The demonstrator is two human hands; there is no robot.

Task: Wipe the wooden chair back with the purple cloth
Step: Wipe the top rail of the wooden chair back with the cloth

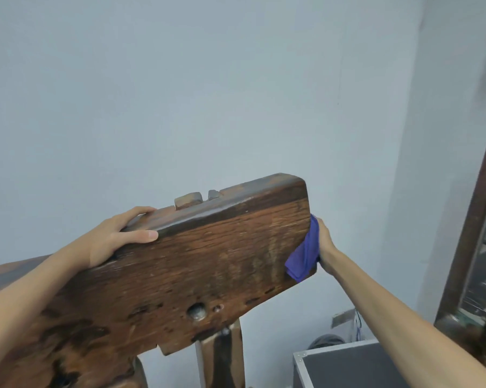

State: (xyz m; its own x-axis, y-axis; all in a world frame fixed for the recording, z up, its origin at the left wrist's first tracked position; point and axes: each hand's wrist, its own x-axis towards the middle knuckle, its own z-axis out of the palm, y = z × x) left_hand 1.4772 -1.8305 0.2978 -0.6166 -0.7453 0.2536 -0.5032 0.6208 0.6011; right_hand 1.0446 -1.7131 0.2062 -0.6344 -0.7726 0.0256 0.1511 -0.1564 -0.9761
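Observation:
The wooden chair back [202,264] is a thick, dark brown slab with worn grain and a round hole low in its face; it fills the lower middle of the head view, tilted up to the right. My left hand [118,236] grips its top edge on the left, thumb on the front face and fingers over the top. My right hand [324,245] holds the purple cloth [304,256] against the slab's right end, the cloth folded around that edge. My right fingers are mostly hidden behind the cloth and the wood.
A pale blue wall [208,93] stands close behind the chair. A dark wooden frame with glass [476,225] leans at the right. A grey case with metal edging [345,365] sits on the floor below my right arm. The chair's wooden post [222,357] runs down under the slab.

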